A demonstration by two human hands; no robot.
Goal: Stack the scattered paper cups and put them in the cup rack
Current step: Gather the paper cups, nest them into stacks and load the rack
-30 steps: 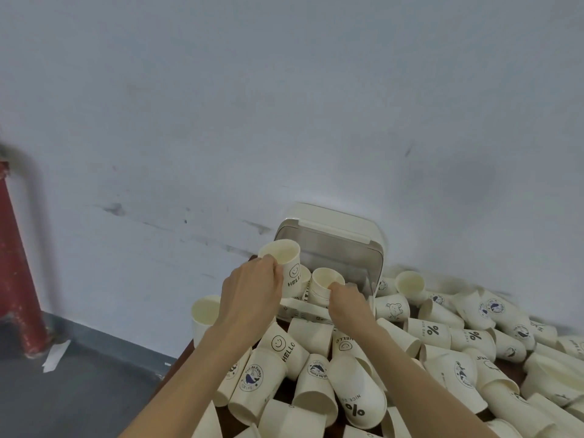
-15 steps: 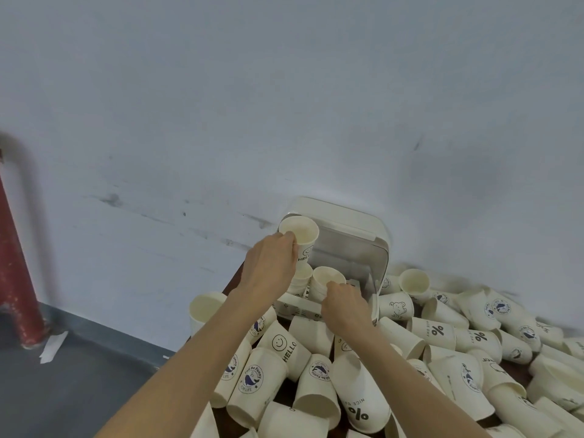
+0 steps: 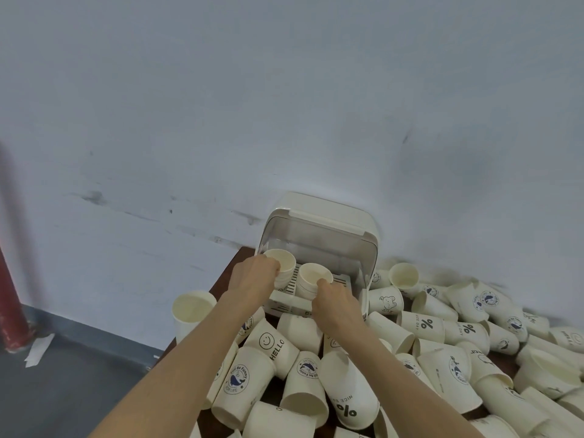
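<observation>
Two stacks going into the rack

Left hand [image 3: 254,278] grip is around one cup stack [image 3: 282,267]; right hand [image 3: 336,300] grip pinches the second stack [image 3: 311,279]. Both stacks sit at the cup rack [image 3: 319,245] mouth, lid up. Placement step. Next: seat both, let go, then start on the loose cups [image 3: 426,349] across the tabletop [image 3: 235,263].

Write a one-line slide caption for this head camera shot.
Left hand and right hand each set a cup stack into the open cup rack, loose cups piled in front.
</observation>
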